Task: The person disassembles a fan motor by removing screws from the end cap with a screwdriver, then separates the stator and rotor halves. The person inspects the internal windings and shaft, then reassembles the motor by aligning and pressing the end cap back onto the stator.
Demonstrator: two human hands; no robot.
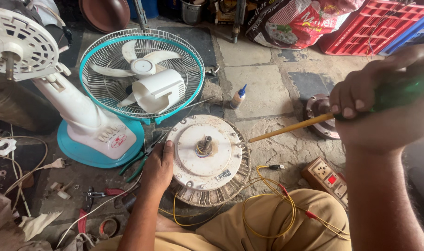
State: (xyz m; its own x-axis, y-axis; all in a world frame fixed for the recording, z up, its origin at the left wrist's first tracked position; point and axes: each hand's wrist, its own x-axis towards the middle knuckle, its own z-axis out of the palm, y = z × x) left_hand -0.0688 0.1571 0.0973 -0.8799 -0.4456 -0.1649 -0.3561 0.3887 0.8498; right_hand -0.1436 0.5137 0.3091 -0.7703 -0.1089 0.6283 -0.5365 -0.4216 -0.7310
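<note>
A round white fan motor housing (207,160) lies on the floor in front of me, its shaft pointing up and yellow wires trailing from under it. My left hand (158,165) rests flat against its left rim. My right hand (384,107) grips the green handle of a long screwdriver (291,126). The screwdriver's yellow shaft slants down to the left, with its tip at the housing's right rim.
A teal table fan (140,76) lies behind the motor. Beside it stands a white fan base (96,132). A small glue bottle (238,96), a second motor part (320,116), a switch box (330,179), pliers (137,162) and loose wires lie around. Red crates (374,25) sit at the back.
</note>
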